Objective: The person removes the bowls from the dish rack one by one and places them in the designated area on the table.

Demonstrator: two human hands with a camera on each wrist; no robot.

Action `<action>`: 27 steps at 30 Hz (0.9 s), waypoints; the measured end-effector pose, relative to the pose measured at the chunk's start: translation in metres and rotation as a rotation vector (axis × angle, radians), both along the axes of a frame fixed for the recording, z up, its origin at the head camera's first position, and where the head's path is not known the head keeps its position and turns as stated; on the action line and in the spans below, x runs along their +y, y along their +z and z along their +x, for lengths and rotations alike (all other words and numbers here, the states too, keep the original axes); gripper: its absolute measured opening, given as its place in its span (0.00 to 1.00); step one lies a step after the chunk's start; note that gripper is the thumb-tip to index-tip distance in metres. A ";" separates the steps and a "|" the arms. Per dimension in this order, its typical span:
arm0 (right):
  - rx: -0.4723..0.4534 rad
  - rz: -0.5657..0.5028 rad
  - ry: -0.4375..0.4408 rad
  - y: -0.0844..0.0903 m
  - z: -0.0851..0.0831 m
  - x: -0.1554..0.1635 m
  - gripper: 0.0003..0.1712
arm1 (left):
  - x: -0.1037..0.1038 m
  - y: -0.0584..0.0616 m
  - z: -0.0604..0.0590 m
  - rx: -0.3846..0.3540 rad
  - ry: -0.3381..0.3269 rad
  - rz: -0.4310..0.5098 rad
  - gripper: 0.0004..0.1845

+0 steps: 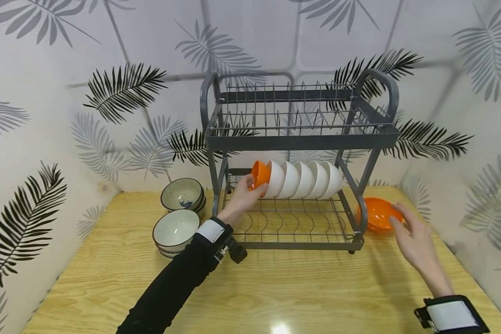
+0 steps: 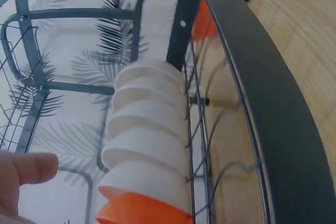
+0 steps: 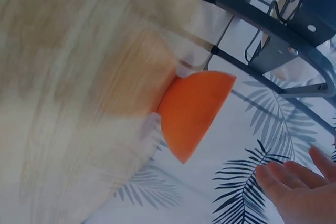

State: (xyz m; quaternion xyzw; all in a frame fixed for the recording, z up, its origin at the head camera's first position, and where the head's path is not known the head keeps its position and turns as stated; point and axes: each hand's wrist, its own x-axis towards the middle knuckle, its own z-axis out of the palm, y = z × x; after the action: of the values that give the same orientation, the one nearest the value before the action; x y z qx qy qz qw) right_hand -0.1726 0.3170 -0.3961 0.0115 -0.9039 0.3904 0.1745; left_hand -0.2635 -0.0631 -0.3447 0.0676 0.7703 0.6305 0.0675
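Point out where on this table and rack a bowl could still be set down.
Free: the wide front of the table before the dish rack, the rack's upper tier, and the lower shelf in front of the white bowls. Crowded: the left side by the stacked bowls, and right, around the orange bowl.

A left hand (image 1: 244, 197) gripped an orange bowl (image 1: 260, 174) at the nine o'clock end of a row of white bowls (image 1: 305, 180) on a grey dish rack's (image 1: 300, 139) lower tier. At four o'clock from the rack, the right hand (image 1: 415, 236), fingers extended, reached a second orange bowl (image 1: 377, 213) on the wooden table (image 1: 275, 292).
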 end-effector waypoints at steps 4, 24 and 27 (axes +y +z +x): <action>0.079 -0.045 -0.065 -0.004 0.006 -0.007 0.28 | 0.006 0.000 -0.002 -0.061 0.062 0.070 0.36; 0.519 -0.045 0.000 -0.011 0.017 -0.050 0.16 | 0.028 -0.006 -0.026 -0.041 0.111 0.079 0.27; 0.539 -0.039 0.018 -0.010 0.016 -0.054 0.16 | 0.029 -0.007 -0.030 -0.040 0.151 0.063 0.27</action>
State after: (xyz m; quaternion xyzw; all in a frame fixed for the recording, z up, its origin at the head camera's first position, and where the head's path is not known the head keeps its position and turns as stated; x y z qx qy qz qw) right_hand -0.1562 0.2632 -0.4061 0.1196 -0.8169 0.3923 0.4055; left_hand -0.2935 -0.0341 -0.3522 -0.0010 0.7515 0.6589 0.0329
